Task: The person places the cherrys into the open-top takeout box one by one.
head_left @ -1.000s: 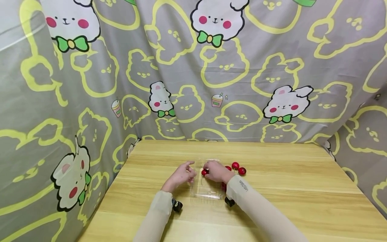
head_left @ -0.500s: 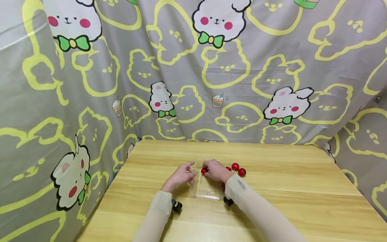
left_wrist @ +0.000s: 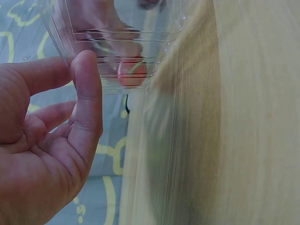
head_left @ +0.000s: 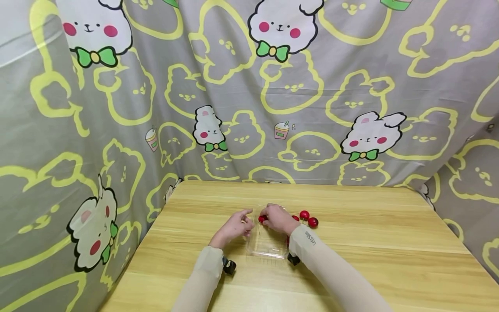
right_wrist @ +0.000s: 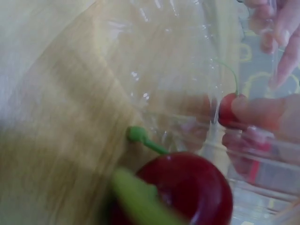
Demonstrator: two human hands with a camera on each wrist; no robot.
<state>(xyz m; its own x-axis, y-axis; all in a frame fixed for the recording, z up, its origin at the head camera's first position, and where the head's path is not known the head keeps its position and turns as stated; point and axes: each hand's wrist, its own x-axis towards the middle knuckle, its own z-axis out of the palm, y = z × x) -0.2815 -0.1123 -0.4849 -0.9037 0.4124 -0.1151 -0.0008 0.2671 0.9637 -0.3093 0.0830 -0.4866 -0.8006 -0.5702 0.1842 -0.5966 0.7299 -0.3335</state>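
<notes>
A clear plastic box [head_left: 269,253] sits on the wooden table between my hands. Inside it, my right hand [head_left: 277,219] pinches a red cherry [head_left: 262,219] with a thin green stem; the right wrist view shows the thumb on this cherry [right_wrist: 228,110]. At the box's left wall is my left hand [head_left: 235,226], its index finger straight. In the left wrist view, the thumb and index tips of that left hand [left_wrist: 61,112] lie right at the box's edge. A dark red cherry [right_wrist: 192,187] fills the front of the right wrist view, stem beside it.
Several loose cherries lie right of the box, among them a red cherry [head_left: 304,215] and a darker cherry [head_left: 313,222]. Some are partly covered by the right wrist. A patterned grey curtain [head_left: 234,95] hangs behind the wooden table [head_left: 370,251] and along its sides.
My right hand, still holding the cherry, has shifted slightly left and toward the back of the box. The left hand has stayed nearly in place.
</notes>
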